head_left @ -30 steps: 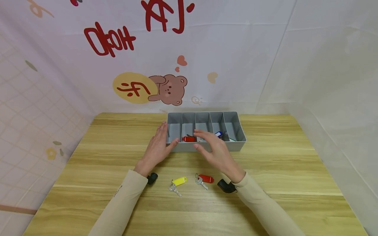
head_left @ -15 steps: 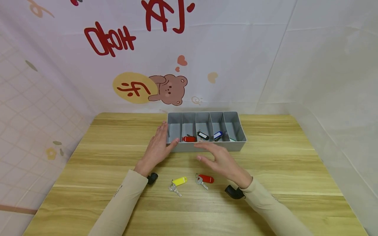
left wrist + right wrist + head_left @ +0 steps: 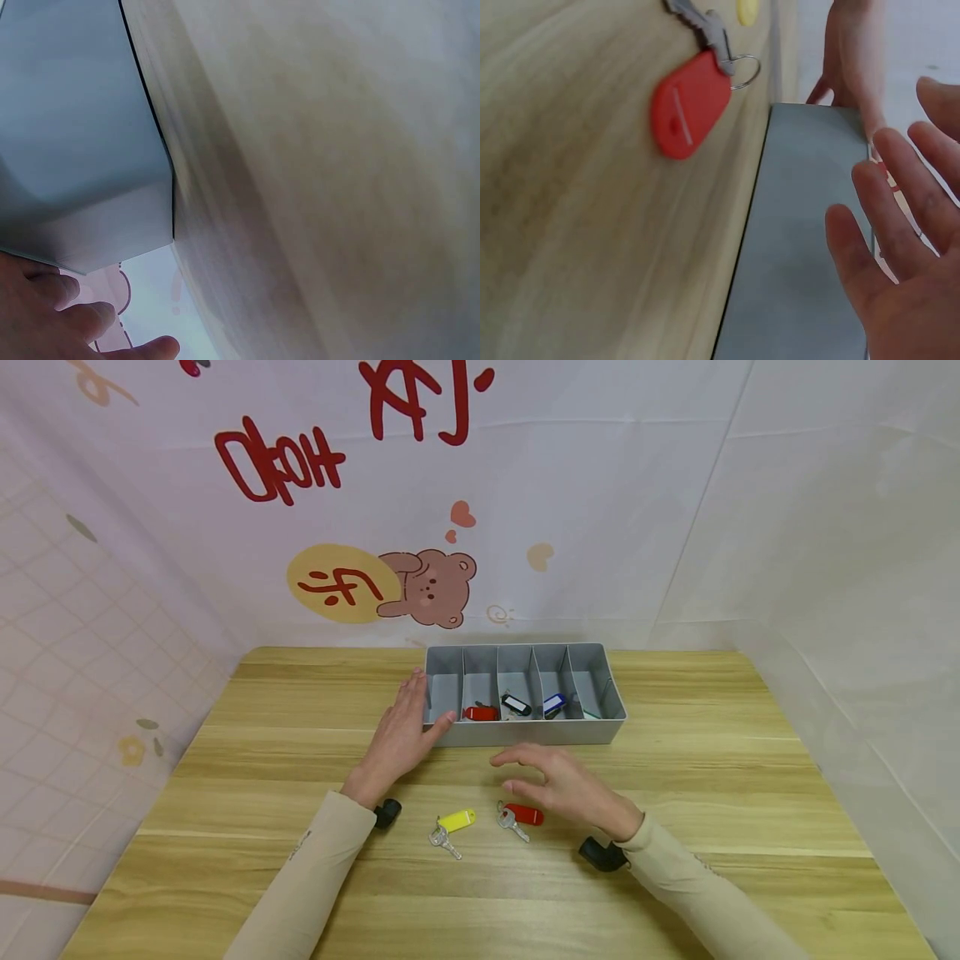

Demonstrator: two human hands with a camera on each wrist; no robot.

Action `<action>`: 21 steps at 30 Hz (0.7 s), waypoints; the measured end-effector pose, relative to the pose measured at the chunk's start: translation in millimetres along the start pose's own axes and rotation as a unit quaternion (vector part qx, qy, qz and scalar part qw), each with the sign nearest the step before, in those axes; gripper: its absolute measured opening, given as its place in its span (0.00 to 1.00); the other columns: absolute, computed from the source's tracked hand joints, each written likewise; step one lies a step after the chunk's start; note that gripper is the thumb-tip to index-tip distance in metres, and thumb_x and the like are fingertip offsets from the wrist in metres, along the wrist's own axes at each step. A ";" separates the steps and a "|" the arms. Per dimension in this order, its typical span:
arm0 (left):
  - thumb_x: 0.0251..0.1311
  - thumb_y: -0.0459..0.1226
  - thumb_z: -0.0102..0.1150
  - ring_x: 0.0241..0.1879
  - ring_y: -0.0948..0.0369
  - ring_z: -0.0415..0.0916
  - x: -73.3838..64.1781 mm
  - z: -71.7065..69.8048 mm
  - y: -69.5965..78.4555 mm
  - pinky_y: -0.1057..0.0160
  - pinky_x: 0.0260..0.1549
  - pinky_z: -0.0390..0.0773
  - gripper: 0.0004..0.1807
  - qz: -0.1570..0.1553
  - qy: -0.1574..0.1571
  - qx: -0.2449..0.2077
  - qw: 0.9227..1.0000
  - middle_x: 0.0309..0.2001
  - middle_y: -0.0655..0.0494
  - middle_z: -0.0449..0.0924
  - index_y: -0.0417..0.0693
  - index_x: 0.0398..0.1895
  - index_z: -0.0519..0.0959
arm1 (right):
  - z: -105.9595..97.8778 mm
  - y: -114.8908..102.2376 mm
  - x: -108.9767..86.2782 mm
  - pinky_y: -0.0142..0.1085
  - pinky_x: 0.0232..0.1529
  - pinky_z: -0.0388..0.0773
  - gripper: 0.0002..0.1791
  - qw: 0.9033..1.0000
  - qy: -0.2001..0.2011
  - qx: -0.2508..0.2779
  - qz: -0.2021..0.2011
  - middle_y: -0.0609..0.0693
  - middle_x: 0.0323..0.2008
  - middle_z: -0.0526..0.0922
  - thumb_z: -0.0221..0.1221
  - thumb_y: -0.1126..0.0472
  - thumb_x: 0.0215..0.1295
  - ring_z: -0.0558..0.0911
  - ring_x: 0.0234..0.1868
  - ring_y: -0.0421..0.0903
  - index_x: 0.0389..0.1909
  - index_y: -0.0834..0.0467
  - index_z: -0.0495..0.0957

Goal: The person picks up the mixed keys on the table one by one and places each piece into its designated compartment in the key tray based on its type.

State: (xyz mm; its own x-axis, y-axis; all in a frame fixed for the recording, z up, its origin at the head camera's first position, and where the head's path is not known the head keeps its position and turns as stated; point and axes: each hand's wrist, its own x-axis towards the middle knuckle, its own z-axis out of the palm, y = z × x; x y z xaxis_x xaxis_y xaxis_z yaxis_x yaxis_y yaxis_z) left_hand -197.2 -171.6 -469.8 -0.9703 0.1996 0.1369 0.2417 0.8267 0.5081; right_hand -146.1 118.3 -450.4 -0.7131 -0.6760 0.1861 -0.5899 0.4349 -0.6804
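Observation:
My left hand (image 3: 401,731) rests along the left end of a grey divided box (image 3: 525,733), its thumb at the front rim. The right hand (image 3: 566,785), fingers loosely bent and holding nothing, hovers over the table in front of the box. Just below its thumb lies a key with a red tag (image 3: 528,814); the right wrist view shows this red tag (image 3: 690,105) lying flat. To its left is a key with a yellow tag (image 3: 456,821). Inside the box, separate compartments hold a red tag (image 3: 480,713), a black tag (image 3: 516,704) and a blue tag (image 3: 553,702).
The box has several compartments, and a bit of green shows in the rightmost one. Behind it hangs a white printed cloth (image 3: 585,527) with a bear and red characters. The wooden table (image 3: 712,777) extends to both sides and toward me.
The right hand has drawn back from over the box toward me, down near the red-tagged key. This uncovers the black tag in the middle compartment. The left hand stays put.

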 end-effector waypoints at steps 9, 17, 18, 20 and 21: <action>0.75 0.61 0.49 0.82 0.44 0.40 1.1 0.3 0.1 0.31 0.70 0.57 0.51 -0.003 -0.003 0.002 1.000 0.84 0.44 0.40 0.37 0.83 0.44 | 4.3 12.3 3.1 0.42 0.58 0.79 0.18 0.996 -0.078 0.039 0.029 0.39 0.56 0.84 0.66 0.61 0.72 0.82 0.57 0.40 0.60 0.53 0.84; 0.74 0.62 0.48 0.82 0.45 0.40 1.2 0.8 -0.3 0.32 0.70 0.58 0.51 -0.002 -0.002 -0.001 1.000 0.84 0.45 0.40 0.37 0.83 0.44 | 7.7 20.7 7.8 0.42 0.62 0.77 0.17 0.990 -0.137 0.036 0.028 0.39 0.57 0.84 0.65 0.60 0.72 0.80 0.59 0.39 0.60 0.52 0.84; 0.74 0.62 0.49 0.82 0.45 0.40 1.1 0.7 -0.3 0.32 0.70 0.58 0.51 -0.001 -0.002 -0.001 1.000 0.84 0.45 0.40 0.37 0.83 0.44 | 8.3 21.3 8.1 0.42 0.63 0.76 0.17 0.989 -0.142 0.036 0.025 0.39 0.57 0.84 0.65 0.60 0.72 0.80 0.59 0.39 0.60 0.52 0.84; 0.74 0.62 0.49 0.82 0.45 0.40 1.0 0.6 0.0 0.32 0.70 0.58 0.51 -0.001 -0.002 -0.001 1.000 0.84 0.45 0.40 0.37 0.83 0.44 | 9.4 21.9 8.6 0.42 0.64 0.76 0.17 0.988 -0.151 0.035 0.021 0.40 0.57 0.84 0.65 0.61 0.72 0.80 0.60 0.40 0.60 0.52 0.84; 0.74 0.62 0.49 0.82 0.45 0.40 0.9 0.5 0.1 0.32 0.70 0.58 0.51 -0.002 -0.002 -0.001 1.000 0.84 0.45 0.40 0.37 0.83 0.44 | 9.8 22.1 8.8 0.42 0.64 0.75 0.17 0.987 -0.155 0.031 0.019 0.39 0.57 0.84 0.65 0.60 0.72 0.80 0.60 0.39 0.59 0.51 0.84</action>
State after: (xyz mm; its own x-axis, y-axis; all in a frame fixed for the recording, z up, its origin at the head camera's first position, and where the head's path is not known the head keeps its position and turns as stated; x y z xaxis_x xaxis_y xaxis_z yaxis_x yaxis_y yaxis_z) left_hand -198.0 -171.0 -470.0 -0.9711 0.1990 0.1320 0.2387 0.8260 0.5106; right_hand -161.7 116.1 -470.7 -0.5785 -0.8135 -0.0594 -0.5336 0.4325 -0.7268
